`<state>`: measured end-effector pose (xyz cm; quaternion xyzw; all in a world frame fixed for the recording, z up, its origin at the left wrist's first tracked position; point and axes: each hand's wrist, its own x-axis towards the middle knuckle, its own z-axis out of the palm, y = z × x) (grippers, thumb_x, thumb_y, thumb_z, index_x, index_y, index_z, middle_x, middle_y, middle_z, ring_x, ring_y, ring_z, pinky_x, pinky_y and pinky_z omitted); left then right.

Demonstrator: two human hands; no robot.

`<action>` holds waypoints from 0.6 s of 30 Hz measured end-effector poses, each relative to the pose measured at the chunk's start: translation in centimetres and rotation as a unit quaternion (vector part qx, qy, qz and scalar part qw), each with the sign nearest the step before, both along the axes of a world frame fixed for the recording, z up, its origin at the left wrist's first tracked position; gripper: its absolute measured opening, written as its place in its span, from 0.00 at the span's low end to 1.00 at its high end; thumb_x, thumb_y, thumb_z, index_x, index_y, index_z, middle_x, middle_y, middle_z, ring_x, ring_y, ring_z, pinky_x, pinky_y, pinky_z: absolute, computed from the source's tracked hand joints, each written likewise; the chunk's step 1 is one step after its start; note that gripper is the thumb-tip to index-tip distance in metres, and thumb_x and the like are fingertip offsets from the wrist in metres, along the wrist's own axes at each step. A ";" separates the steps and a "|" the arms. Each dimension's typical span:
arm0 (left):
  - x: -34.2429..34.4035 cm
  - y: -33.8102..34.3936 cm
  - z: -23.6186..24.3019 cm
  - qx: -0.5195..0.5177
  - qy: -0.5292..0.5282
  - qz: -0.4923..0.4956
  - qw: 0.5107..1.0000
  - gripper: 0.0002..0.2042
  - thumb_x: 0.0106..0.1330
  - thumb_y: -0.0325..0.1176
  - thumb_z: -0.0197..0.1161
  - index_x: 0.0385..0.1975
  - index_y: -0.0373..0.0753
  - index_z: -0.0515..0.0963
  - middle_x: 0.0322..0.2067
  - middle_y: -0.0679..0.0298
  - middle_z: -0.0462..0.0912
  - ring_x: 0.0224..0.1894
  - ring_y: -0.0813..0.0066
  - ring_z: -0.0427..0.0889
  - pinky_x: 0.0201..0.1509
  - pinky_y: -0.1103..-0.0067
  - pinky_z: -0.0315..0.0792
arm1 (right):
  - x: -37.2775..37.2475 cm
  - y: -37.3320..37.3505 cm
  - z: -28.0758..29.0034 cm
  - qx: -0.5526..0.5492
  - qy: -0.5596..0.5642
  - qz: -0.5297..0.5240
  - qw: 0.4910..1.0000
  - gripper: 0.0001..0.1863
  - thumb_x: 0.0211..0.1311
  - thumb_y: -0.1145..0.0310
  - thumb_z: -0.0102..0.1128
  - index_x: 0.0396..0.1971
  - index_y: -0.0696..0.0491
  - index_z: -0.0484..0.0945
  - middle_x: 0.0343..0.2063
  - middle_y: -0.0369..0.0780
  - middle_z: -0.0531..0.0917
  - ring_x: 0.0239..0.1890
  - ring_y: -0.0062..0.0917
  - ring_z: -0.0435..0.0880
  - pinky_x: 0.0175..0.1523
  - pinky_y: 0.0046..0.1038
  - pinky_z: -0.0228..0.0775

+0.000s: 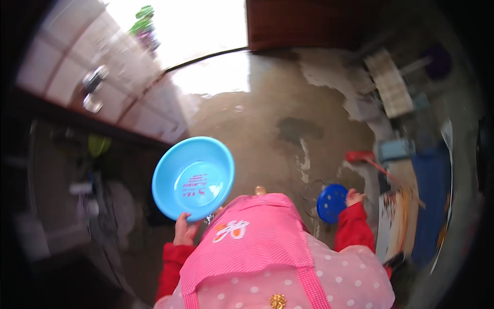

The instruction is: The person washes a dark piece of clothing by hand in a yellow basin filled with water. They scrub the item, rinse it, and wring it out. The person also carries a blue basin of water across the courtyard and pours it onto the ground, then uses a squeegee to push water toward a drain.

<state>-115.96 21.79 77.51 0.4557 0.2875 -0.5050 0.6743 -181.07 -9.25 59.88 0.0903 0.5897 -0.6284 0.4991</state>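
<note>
A light blue plastic basin point(172, 167) with pink print on its bottom is at the left, tilted, its inside facing up. My left hand point(185, 230) grips its near rim, with the thumb and fingers at the edge. Off to the right, a round dark blue plastic piece point(332, 202) with several pale spots or holes hangs low beside me. My right hand point(354, 198) is closed at its right edge; part of the grip is hidden. Whether the piece is a stool top or a lid I cannot tell. Between my arms is a pink apron point(252, 242).
A bright open doorway point(211, 26) lies ahead, with a metal-handled door point(128, 62) at its left. The concrete floor point(257, 123) looks wet in patches. At right stand a pale bench point(389, 85), a red-handled tool point(360, 156), a light blue box point(395, 150) and stacked boards point(399, 216).
</note>
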 end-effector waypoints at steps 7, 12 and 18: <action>-1.0 3.6 -11.7 0.050 -0.022 0.216 0.975 0.28 0.50 0.22 0.48 0.56 0.33 0.58 0.53 0.48 0.62 0.54 0.47 0.66 0.55 0.51 0.66 | 46.2 -1.2 1.6 0.049 -0.035 0.781 0.622 0.28 0.66 0.49 0.43 0.56 0.54 0.60 0.35 0.41 0.77 0.29 0.26 0.77 0.32 0.28 0.72; -3.8 5.0 -20.5 0.053 -0.015 0.407 0.912 0.29 0.48 0.20 0.49 0.55 0.34 0.58 0.55 0.48 0.59 0.57 0.44 0.61 0.57 0.47 0.63 | 57.0 -5.1 -1.0 -0.049 0.068 0.918 0.388 0.22 0.65 0.55 0.48 0.52 0.54 0.65 0.31 0.37 0.77 0.27 0.22 0.79 0.30 0.25 0.72; -4.0 3.2 -28.9 0.069 0.007 0.568 0.820 0.18 0.52 0.23 0.52 0.45 0.32 0.63 0.45 0.50 0.64 0.47 0.50 0.67 0.52 0.49 0.67 | 65.5 -9.0 -8.7 -0.019 0.106 0.932 0.345 0.18 0.66 0.61 0.47 0.51 0.54 0.67 0.32 0.38 0.78 0.28 0.24 0.79 0.31 0.24 0.72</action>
